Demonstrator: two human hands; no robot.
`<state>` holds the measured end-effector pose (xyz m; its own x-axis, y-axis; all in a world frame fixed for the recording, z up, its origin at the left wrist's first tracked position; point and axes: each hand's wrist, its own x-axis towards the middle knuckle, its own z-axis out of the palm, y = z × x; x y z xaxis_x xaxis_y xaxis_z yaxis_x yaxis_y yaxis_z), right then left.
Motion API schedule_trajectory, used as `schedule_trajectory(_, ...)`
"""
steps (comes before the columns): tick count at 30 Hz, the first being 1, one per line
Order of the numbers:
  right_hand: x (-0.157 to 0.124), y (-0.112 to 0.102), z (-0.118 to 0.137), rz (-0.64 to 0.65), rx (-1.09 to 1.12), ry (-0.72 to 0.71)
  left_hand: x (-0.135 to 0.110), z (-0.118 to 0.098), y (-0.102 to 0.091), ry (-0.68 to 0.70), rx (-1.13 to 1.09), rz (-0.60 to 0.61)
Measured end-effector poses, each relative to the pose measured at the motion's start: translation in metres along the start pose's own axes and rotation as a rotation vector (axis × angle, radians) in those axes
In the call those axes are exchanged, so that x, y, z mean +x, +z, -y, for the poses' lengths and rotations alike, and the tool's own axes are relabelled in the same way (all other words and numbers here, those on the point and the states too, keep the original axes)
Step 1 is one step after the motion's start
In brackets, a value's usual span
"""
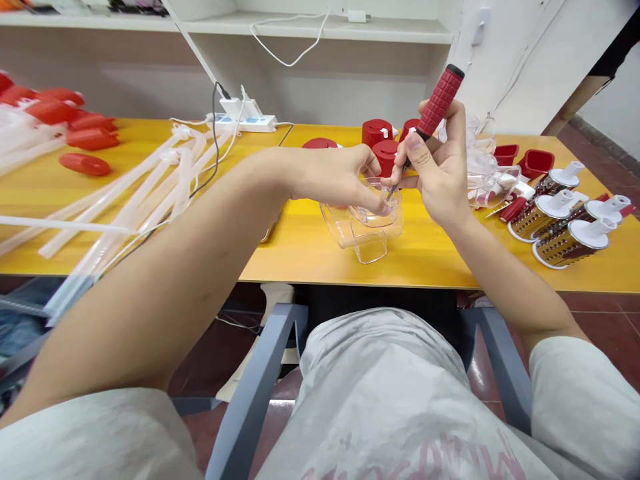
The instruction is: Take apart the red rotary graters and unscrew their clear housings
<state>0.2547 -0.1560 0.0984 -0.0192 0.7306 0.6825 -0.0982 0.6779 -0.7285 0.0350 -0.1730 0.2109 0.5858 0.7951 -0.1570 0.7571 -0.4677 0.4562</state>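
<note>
The clear plastic housing [361, 230] sits on the yellow table [295, 263] just below the middle of the frame, with a small square section toward you. Your left hand [333, 180] reaches over it from the left, fingers curled downward and pressed together, their tips [383, 209] touching its inner rim. Your right hand [437, 163] is raised just to the right, thumb and fingers pinching a red-handled screwdriver [440, 100]. Its thin metal tip [391, 193] angles down into the housing, close to your left fingers. Red caps [376, 132] stand just behind your hands. Farther right are clear plastic bowls [485, 177], a red tray [535, 163] and four metal grater drums [567, 243] with white tops. Long white plastic tubes [125, 193] lie across the left side of the table, with red lids [93, 138] at the upper left. A power strip [245, 122] rests at the back edge, beneath a white shelf [320, 27].
</note>
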Motion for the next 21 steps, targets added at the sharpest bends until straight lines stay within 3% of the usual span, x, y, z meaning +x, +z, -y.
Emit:
schedule_trajectory(3,-0.002,0.002,0.0,-0.021,0.018,-0.027,-0.006,-0.006,-0.007,-0.046,0.091,0.033)
schedule_trajectory(7,-0.008,0.005,0.003,-0.074,0.004,-0.011,-0.008,-0.002,-0.01,0.001,0.182,0.036)
schedule_trajectory(12,-0.01,0.007,0.005,-0.084,-0.015,-0.015,-0.005,0.002,-0.006,0.021,0.184,-0.014)
schedule_trajectory(21,-0.004,0.012,0.024,-0.103,-0.03,-0.015,-0.017,-0.009,-0.008,0.041,0.161,-0.099)
